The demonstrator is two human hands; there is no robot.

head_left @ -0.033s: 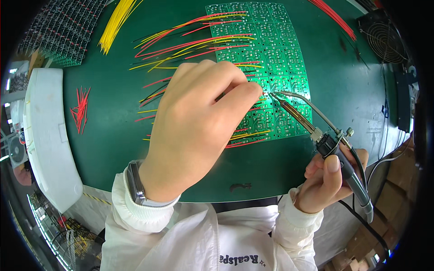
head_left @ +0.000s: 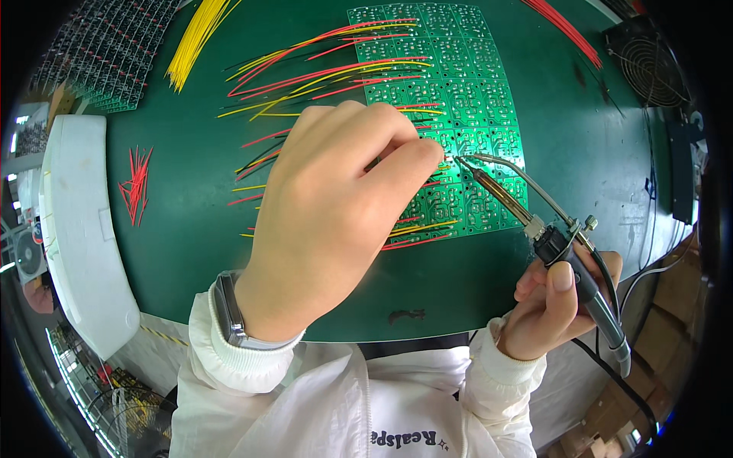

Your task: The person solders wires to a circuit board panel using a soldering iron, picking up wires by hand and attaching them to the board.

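Observation:
A green circuit board panel (head_left: pixel 477 99) lies on the green work mat, with red, yellow and black wires (head_left: pixel 328 72) reaching leftward from its pads. My left hand (head_left: pixel 328 183) is over the panel's left part, thumb and forefinger pinched on a thin wire; its end barely shows at the fingertips, and the rest is hidden under the hand. Gripped in my right hand (head_left: pixel 553 305) is a dark-handled soldering iron (head_left: pixel 592 294). Its tip is at the board, just right of my left fingertips. A curved metal solder-feed tube (head_left: pixel 546 195) clamped to the iron ends close to that tip.
Short red wires (head_left: pixel 137 187) lie at the left, near a white curved plastic piece (head_left: pixel 84 237). Yellow wires (head_left: pixel 200 42) and a stack of boards (head_left: pixel 103 49) are far left. Red wires (head_left: pixel 565 30) and a black fan (head_left: pixel 649 69) are far right. A cable (head_left: pixel 622 385) trails from the iron.

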